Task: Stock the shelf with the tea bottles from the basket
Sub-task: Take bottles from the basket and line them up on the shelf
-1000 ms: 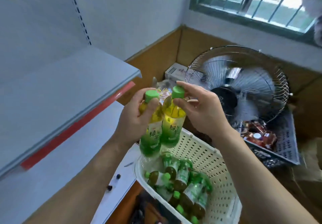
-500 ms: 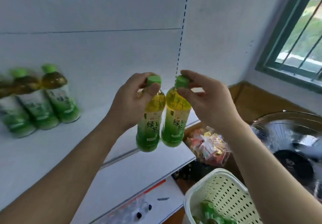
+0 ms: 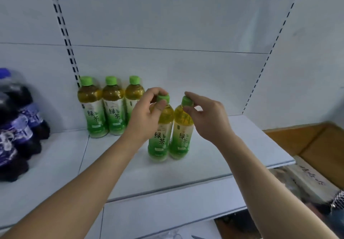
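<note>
White shelf (image 3: 214,157) now reached w/ 2 tea bottles (image 3: 160,136), caps pinched by left hand (image 3: 144,117) & right hand (image 3: 208,117); basket left behind, release due.

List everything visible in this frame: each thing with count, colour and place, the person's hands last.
Tea bottles on the shelf: three, green caps and labels, in a row at the back wall.
Held tea bottles: two, same kind, side by side in front of the row, bases at the shelf surface.
Dark bottles: several, purple labels, far left of the shelf.
Shelf: one, white.
Box: one, pale, lower right.
Left hand: pinching the left held bottle's cap.
Right hand: pinching the right held bottle's cap.
</note>
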Motion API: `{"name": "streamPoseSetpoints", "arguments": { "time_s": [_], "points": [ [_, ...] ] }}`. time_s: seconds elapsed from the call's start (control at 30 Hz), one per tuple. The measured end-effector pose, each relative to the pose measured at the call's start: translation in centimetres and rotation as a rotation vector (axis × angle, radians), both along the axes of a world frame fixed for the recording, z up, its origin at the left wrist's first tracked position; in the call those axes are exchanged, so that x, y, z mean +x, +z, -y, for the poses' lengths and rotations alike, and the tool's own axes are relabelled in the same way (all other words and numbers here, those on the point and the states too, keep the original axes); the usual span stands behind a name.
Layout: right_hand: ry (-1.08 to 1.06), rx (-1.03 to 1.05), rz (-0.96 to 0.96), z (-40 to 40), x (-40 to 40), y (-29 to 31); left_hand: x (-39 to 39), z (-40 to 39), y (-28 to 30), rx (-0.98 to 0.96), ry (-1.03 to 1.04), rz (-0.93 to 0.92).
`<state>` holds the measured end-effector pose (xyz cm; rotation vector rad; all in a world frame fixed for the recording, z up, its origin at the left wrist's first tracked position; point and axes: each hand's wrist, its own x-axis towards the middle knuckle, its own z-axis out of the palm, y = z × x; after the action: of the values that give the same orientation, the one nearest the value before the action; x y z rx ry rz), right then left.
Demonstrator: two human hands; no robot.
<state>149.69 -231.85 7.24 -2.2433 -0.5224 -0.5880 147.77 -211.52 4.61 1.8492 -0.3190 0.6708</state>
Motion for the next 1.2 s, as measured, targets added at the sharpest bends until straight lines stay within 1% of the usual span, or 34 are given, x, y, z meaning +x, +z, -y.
{"name": "streamPoseSetpoints", "arguments": {
  "time_s": [0.13, 0.23, 0.3, 0.33, 0.4, 0.5, 0.57, 0.63, 0.77, 1.03, 1.2],
  "points": [
    [0.034, -0.017, 0.011, -1.0, 3.4, -0.6, 1.6, -0.7, -0.8, -0.003, 0.049, -0.019],
    [0.087, -0.01, 0.028, -1.4, 5.6, -1.7, 2.8, -1.2, -1.2, 0.038, 0.11, -0.027],
    [0.135, -0.011, 0.068, -1.5, 6.6, -2.7, 3.1, -1.6, -1.1, 0.098, 0.109, -0.073],
    [0.158, -0.001, 0.084, -1.3, 6.9, -3.2, 3.1, -1.8, -0.9, 0.167, 0.104, -0.104],
    [0.204, 0.014, 0.069, -0.6, 6.8, -4.3, 2.5, -2.3, -0.8, 0.393, 0.123, -0.121],
    [0.289, -0.049, -0.035, 0.5, 5.9, -6.7, 1.8, -3.6, -0.2, 0.758, 0.182, -0.025],
    [0.295, -0.103, -0.104, 1.0, 5.8, -9.2, 1.8, -4.3, 0.3, 0.92, 0.24, 0.018],
    [0.254, -0.119, -0.125, 1.2, 5.6, -11.4, 2.1, -4.5, 0.5, 1.015, 0.288, 0.045],
    [0.171, -0.1, -0.114, 0.4, 5.7, -13.0, 3.3, -4.2, 0.7, 1.113, 0.358, 0.128],
    [0.077, -0.092, -0.165, -2.1, 8.8, -13.3, 7.0, -4.8, 0.4, 1.234, 0.481, 0.152],
    [0.071, -0.127, -0.175, -3.3, 10.3, -13.3, 8.5, -5.4, 0.5, 1.278, 0.534, 0.134]
  ]
}}
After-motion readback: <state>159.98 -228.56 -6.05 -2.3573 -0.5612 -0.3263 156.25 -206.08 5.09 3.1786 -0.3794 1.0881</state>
